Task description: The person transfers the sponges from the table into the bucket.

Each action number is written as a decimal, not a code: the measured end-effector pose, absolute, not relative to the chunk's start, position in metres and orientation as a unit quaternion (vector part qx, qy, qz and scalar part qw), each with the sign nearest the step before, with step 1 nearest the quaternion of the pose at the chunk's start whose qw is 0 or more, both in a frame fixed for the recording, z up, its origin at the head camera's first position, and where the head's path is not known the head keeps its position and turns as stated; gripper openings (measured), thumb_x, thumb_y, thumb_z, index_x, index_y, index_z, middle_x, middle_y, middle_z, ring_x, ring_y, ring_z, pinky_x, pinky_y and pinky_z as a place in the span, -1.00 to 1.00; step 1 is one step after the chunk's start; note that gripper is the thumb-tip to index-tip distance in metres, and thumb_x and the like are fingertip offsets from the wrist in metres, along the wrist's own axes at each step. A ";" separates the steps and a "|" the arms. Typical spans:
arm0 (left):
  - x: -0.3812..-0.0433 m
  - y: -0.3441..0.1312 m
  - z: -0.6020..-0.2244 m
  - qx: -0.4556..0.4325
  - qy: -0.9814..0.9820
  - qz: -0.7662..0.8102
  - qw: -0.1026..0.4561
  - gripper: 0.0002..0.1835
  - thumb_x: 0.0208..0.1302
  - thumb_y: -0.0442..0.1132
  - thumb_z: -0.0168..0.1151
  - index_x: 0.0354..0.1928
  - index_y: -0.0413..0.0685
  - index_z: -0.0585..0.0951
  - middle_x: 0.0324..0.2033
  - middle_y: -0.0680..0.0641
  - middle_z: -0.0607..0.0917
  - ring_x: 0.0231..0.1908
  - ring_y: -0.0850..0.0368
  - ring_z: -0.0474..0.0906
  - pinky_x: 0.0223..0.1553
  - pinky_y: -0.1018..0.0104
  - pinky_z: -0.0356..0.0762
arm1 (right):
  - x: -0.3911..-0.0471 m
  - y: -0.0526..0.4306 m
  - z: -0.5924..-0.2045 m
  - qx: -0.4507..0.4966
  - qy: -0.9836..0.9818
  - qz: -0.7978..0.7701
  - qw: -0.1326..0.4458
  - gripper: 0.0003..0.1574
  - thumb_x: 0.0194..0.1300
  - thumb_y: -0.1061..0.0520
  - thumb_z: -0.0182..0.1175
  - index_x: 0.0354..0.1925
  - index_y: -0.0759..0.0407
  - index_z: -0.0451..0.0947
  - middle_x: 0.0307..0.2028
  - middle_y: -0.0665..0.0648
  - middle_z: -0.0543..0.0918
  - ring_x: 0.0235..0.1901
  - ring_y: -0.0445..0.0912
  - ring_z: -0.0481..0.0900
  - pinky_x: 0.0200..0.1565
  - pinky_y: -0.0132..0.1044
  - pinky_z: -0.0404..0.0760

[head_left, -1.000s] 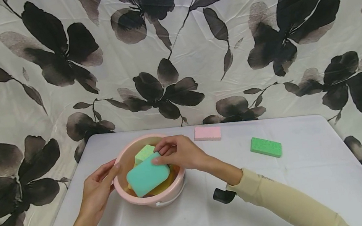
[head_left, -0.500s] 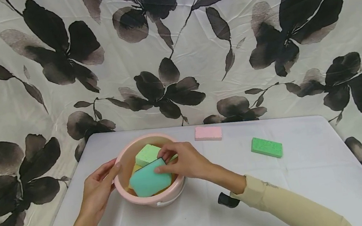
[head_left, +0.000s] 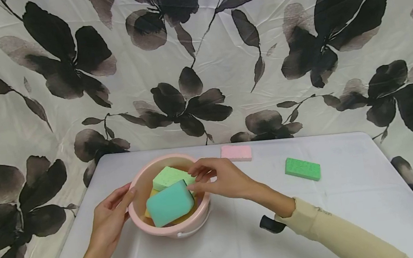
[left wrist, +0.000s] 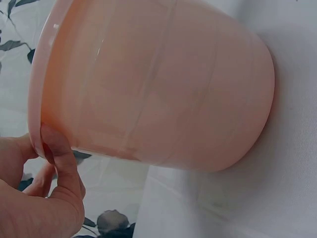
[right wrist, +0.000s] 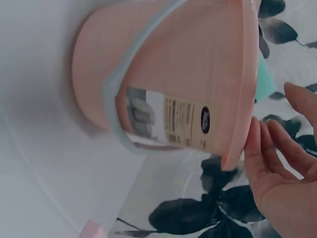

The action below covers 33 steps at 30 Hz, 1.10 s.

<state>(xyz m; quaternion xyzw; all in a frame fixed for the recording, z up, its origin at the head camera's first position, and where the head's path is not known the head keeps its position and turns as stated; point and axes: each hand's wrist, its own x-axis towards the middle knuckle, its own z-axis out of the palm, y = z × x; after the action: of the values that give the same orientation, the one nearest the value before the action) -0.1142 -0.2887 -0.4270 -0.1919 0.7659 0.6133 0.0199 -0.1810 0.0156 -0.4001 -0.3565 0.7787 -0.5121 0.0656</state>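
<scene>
A pink bucket stands on the white-covered table, with a teal sponge lying tilted on top of the other sponges inside. Behind it in the bucket is a light green sponge, and a bit of yellow shows beneath. My left hand pinches the bucket's left rim, thumb and fingers on either side of it, as the left wrist view shows. Over the right rim, my right hand holds nothing, its fingers loosely bent and its thumb spread from them, beside the teal sponge's corner.
A pink sponge lies at the table's back edge, right of the bucket. Farther right is a green sponge. The bucket's white handle hangs down at its front right. A floral curtain rises behind the table.
The teal sponge has settled lower into the bucket and my right hand has let go of it, drawing back to the right. My left hand has stayed at the rim.
</scene>
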 end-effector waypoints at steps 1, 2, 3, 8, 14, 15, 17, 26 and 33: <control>-0.114 -0.289 -0.427 -0.192 0.766 0.614 0.020 -0.24 0.40 0.21 0.25 0.48 -0.06 0.39 0.41 -0.14 0.43 0.08 0.35 0.54 -0.02 0.56 0.61 | -0.182 0.018 -0.400 -0.351 0.779 -0.515 0.068 -0.57 0.28 0.10 0.47 0.04 0.26 0.65 -0.15 0.09 0.72 -0.17 -0.17 0.65 0.00 -0.32 0.69; -0.114 -0.289 -0.427 -0.191 0.766 0.614 0.020 -0.24 0.40 0.20 0.26 0.48 -0.06 0.39 0.41 -0.15 0.43 0.07 0.36 0.55 -0.02 0.55 0.61 | -0.184 0.021 -0.400 -0.345 0.780 -0.517 0.071 -0.58 0.30 0.09 0.45 0.05 0.26 0.65 -0.14 0.08 0.72 -0.16 -0.18 0.65 0.01 -0.32 0.69; -0.114 -0.289 -0.428 -0.191 0.765 0.615 0.019 -0.24 0.40 0.20 0.26 0.48 -0.06 0.39 0.41 -0.14 0.43 0.06 0.37 0.55 -0.02 0.55 0.61 | -0.186 0.023 -0.400 -0.339 0.780 -0.520 0.073 -0.59 0.31 0.10 0.44 0.05 0.26 0.65 -0.14 0.07 0.72 -0.15 -0.18 0.65 0.02 -0.31 0.68; -0.114 -0.290 -0.429 -0.190 0.764 0.616 0.018 -0.23 0.39 0.21 0.27 0.48 -0.07 0.40 0.41 -0.14 0.43 0.06 0.38 0.55 -0.02 0.54 0.62 | -0.195 0.035 -0.402 -0.312 0.786 -0.528 0.073 -0.62 0.34 0.13 0.40 0.08 0.23 0.65 -0.08 0.06 0.71 -0.09 -0.13 0.66 0.05 -0.27 0.68; -0.113 -0.290 -0.429 -0.192 0.764 0.616 0.018 -0.24 0.40 0.20 0.26 0.48 -0.06 0.39 0.41 -0.14 0.43 0.07 0.36 0.55 -0.02 0.54 0.62 | -0.206 0.048 -0.406 -0.278 0.803 -0.524 0.059 -0.62 0.35 0.10 0.40 0.09 0.19 0.65 -0.04 0.08 0.72 -0.05 -0.12 0.66 0.10 -0.24 0.67; -0.113 -0.290 -0.429 -0.192 0.764 0.615 0.018 -0.23 0.40 0.20 0.26 0.48 -0.06 0.40 0.41 -0.14 0.42 0.08 0.35 0.55 -0.02 0.54 0.62 | -0.207 0.050 -0.407 -0.273 0.806 -0.523 0.055 -0.62 0.35 0.10 0.40 0.09 0.19 0.65 -0.04 0.07 0.72 -0.05 -0.12 0.66 0.11 -0.24 0.66; -0.114 -0.290 -0.429 -0.192 0.764 0.616 0.019 -0.24 0.40 0.20 0.26 0.48 -0.06 0.39 0.42 -0.13 0.42 0.10 0.32 0.54 -0.02 0.54 0.62 | -0.211 0.054 -0.408 -0.265 0.808 -0.524 0.047 -0.62 0.36 0.09 0.40 0.08 0.19 0.65 -0.04 0.07 0.72 -0.04 -0.11 0.67 0.11 -0.21 0.66; -0.114 -0.290 -0.428 -0.191 0.764 0.616 0.014 -0.24 0.40 0.20 0.26 0.48 -0.07 0.39 0.42 -0.14 0.43 0.11 0.31 0.54 -0.02 0.55 0.61 | -0.230 0.071 -0.422 -0.231 0.817 -0.527 0.029 -0.65 0.36 0.04 0.39 0.05 0.14 0.67 -0.04 0.12 0.72 -0.04 -0.06 0.68 0.11 -0.11 0.67; -0.115 -0.288 -0.428 -0.195 0.761 0.618 0.017 -0.24 0.40 0.20 0.26 0.49 -0.06 0.39 0.42 -0.13 0.42 0.15 0.25 0.52 -0.01 0.55 0.61 | -0.243 0.080 -0.433 -0.208 0.827 -0.523 0.019 -0.64 0.37 0.04 0.38 0.05 0.20 0.68 -0.04 0.10 0.72 -0.03 -0.02 0.67 0.11 -0.09 0.66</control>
<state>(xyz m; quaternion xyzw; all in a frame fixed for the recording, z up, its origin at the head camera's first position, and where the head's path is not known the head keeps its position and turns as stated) -0.1150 -0.2880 -0.4284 -0.1947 0.7613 0.6183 0.0171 -0.2433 0.0802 -0.4329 -0.2080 0.8266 -0.5227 0.0186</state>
